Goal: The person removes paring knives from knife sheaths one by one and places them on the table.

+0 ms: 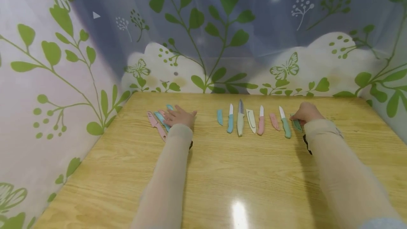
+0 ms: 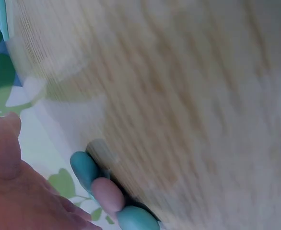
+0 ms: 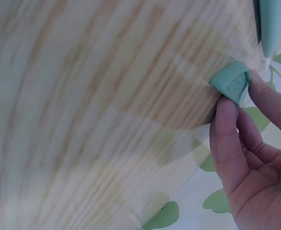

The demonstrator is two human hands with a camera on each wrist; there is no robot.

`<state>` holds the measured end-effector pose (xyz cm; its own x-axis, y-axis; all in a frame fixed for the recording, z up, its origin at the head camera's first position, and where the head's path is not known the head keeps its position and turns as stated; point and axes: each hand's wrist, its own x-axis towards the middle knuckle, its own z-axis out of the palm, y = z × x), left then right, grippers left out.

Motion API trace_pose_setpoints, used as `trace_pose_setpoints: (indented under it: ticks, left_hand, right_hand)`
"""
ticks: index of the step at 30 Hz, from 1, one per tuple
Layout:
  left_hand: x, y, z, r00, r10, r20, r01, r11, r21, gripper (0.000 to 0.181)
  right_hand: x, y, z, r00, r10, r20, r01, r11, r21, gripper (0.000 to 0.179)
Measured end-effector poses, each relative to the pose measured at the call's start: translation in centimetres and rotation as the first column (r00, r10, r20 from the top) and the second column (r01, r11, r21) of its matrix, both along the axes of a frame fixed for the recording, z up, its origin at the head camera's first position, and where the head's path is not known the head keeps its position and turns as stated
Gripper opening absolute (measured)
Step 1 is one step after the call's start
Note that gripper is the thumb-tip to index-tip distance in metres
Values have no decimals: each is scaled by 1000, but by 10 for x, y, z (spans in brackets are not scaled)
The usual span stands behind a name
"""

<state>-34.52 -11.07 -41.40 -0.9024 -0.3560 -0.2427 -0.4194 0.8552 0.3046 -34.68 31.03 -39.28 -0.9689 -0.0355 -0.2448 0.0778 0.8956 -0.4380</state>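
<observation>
At the right end of a row of small knives, my right hand [image 1: 306,113] pinches a green knife sheath [image 1: 297,125] between thumb and fingers. The right wrist view shows that sheath [image 3: 232,81] near the tabletop. Just left of it lies a green-handled knife [image 1: 287,128] with a white blade. On the far left, my left hand [image 1: 180,116] stretches over a cluster of pink and blue utensils, its fingers spread and partly covering them. A pink slotted piece [image 1: 152,119] and a blue one [image 1: 162,120] show there. Rounded teal and pink handle ends [image 2: 108,195] appear beside the left hand.
Between the hands lie a blue sheath [image 1: 219,117], a blue-handled knife [image 1: 230,124], a cream knife [image 1: 240,124], a cream sheath [image 1: 251,121], a pink-handled knife [image 1: 261,127] and a pink sheath [image 1: 275,121]. A leaf-patterned cloth [image 1: 203,63] rises behind the wooden table [image 1: 241,172].
</observation>
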Motion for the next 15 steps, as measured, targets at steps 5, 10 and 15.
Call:
trace_pose_setpoints:
  ticks: [5,10,15]
  left_hand:
    - [-6,-5,-5,998,44,40,-45,999,5,100]
    - [-5,-6,-4,997,62,54,-63,998,18,97]
    - [-4,-7,-4,995,60,83,-63,998,32,84]
  right_hand:
    - [1,0,1,1000,-9,24,9,1000,-5,30]
    - [0,1,1,999,-17,45,17,1000,-3,29]
    - [0,1,1,998,-18,55,18,1000,5,30]
